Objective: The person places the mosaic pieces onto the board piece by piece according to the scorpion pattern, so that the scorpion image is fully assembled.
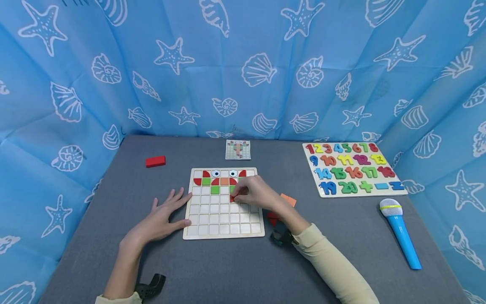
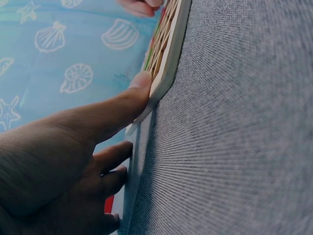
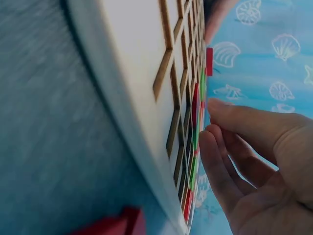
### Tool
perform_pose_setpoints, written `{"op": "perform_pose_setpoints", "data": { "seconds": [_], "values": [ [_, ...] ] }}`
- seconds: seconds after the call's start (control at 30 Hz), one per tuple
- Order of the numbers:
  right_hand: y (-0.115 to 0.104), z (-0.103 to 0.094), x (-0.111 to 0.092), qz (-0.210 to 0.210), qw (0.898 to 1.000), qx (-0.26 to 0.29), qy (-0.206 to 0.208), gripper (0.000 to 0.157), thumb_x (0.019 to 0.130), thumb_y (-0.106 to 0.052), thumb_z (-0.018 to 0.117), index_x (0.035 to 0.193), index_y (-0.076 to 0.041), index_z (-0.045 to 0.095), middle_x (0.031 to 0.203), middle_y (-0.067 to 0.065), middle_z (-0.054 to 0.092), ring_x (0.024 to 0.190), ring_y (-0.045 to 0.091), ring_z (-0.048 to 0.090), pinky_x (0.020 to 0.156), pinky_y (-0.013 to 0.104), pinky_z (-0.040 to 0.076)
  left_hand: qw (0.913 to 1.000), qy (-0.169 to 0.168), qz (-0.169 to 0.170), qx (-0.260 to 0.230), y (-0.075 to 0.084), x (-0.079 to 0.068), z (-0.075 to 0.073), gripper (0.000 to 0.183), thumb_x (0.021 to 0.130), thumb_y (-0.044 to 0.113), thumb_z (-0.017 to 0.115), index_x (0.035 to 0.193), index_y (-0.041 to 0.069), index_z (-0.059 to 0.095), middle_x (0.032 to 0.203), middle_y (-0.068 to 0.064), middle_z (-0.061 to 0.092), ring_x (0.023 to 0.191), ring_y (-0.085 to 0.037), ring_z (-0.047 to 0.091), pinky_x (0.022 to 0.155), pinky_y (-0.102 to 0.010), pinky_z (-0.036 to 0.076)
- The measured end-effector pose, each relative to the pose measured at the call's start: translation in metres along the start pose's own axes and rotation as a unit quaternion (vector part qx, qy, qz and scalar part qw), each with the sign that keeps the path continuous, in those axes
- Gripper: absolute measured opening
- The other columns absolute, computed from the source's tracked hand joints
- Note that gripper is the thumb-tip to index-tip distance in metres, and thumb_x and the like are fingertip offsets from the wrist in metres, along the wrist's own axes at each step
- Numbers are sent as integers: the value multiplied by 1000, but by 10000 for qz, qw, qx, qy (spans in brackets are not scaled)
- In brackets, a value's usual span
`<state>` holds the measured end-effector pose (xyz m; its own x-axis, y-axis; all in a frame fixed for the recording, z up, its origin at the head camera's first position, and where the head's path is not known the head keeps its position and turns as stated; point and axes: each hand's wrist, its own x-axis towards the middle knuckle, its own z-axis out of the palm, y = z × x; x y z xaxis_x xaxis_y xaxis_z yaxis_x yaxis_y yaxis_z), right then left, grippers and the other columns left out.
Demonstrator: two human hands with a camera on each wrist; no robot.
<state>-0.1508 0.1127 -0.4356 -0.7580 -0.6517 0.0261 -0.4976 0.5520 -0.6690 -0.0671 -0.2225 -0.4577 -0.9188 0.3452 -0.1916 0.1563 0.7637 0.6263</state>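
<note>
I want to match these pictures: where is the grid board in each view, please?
Head: grid board, slightly left of and below centre.
Left wrist: grid board, a slanting strip at top centre.
Right wrist: grid board, slanting from top to bottom centre.
Shared landmark: right hand, cut off at left wrist view's top.

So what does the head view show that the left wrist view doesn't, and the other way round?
Only the head view shows the number puzzle, toy microphone and pattern card.

Only the left wrist view shows the fine ribbed weave of the grey tabletop; it adds no new objects.

Both share the left hand touching the wooden grid board, the right hand, the seashell curtain and, apparently, the red block.
</note>
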Motion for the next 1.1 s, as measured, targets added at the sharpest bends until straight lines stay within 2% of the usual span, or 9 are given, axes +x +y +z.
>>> {"op": "perform_pose_setpoints", "data": {
  "seconds": [0.17,0.4,0.67,0.83,1.1],
  "values": [
    [6,-9,-17,99,9998,176,82,5,95,-10,84,100,-9,85,94,0,82,80,5,65,76,22,56,10000,3,-18,23,2,-1,-1,88,97,47,80,169,18,40,179,-25,25,166,-57,12,122,-89,-1],
    [16,-27,-52,330,9988,324,-127,8,96,-11,83,103,-7,82,93,2,80,80,4,67,76,21,59,10000,18,-12,0,1,-1,0,88,97,45,81,169,17,41,178,-26,25,166,-58,12,121,-89,-1],
    [31,-38,-84,538,9978,-84,-383,9,93,-14,87,99,-9,82,91,-1,77,78,3,65,71,20,57,10000,28,13,-4,0,0,0,87,97,46,81,169,18,41,178,-26,25,166,-58,12,121,-89,-2],
    [37,-39,-93,617,9965,-341,-444,11,92,-17,88,100,-11,82,90,-1,75,78,4,61,68,20,53,10000,20,9,1,-1,0,0,87,97,46,80,169,18,40,178,-26,25,166,-58,12,121,-89,-2],
    [38,-40,-95,600,9952,-332,-699,15,94,-13,85,108,-9,81,94,0,75,80,4,61,70,20,53,10000,38,53,35,0,0,0,86,97,45,80,169,17,41,178,-26,26,166,-58,13,121,-90,1]
  ]
}}
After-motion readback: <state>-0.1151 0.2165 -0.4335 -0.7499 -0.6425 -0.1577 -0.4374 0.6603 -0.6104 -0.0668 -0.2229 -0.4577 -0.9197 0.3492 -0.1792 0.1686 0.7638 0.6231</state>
